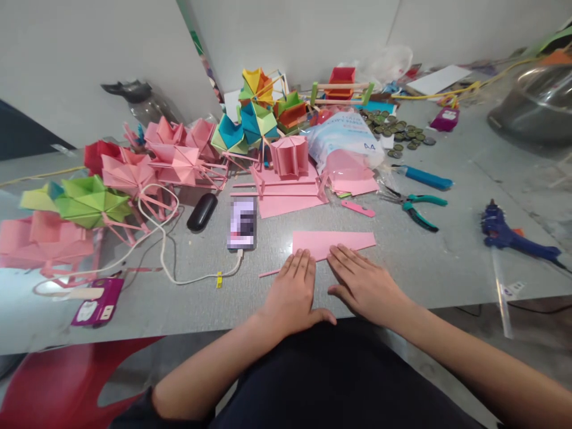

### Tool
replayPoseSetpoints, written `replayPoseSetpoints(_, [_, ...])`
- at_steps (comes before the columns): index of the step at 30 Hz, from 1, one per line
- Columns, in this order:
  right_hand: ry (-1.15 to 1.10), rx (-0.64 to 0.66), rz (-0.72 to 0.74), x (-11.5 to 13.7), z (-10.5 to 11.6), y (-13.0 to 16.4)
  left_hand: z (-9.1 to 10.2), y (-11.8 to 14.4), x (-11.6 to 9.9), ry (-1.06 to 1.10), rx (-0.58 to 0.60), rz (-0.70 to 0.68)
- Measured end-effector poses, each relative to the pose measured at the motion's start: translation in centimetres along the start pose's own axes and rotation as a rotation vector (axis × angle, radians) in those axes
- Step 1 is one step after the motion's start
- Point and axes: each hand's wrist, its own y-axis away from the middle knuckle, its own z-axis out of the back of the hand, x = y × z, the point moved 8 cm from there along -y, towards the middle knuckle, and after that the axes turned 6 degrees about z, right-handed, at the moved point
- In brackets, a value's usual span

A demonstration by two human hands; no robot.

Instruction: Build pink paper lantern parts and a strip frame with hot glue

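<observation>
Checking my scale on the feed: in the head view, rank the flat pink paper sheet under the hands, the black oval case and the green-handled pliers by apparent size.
1. Flat pink paper sheet, largest.
2. Green-handled pliers.
3. Black oval case, smallest; it lies about as far away as the pliers, so this order seems fair.

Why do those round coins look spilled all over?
The coins lie scattered loose near the table's far side, not stacked. Both hands, left and right, press flat on pink paper.

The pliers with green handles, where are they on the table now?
In the head view, the pliers lie on the person's right side, between the pink paper stack and the blue glue gun, below the blue cutter.
</observation>
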Motion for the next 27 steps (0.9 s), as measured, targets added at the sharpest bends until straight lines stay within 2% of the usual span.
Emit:
replayPoseSetpoints(5, [-0.051,0.106,0.037,-1.1,-1.3,-0.6,0.1,-1.6,0.9,-0.041,0.054,0.037])
replayPoseSetpoints(11, [-0.119,0.132,0.05,-2.7,-1.7,-2.6,0.3,-2.0,0.5,-0.047,0.061,0.035])
replayPoseSetpoints(15, [-0.147,0.152,0.041,-3.4,-1.8,-3.9,0.2,-2.6,1.2,-0.026,0.092,0.056])
replayPoseSetpoints(21, [-0.136,0.119,0.098,-2.3,-0.7,-3.9,0.3,-4.3,2.6,-0.007,0.081,0.049])
replayPoseSetpoints(27, [-0.124,0.155,0.099,-2.1,-1.1,-4.0,0.4,-5.0,3.7,0.0,0.117,0.063])
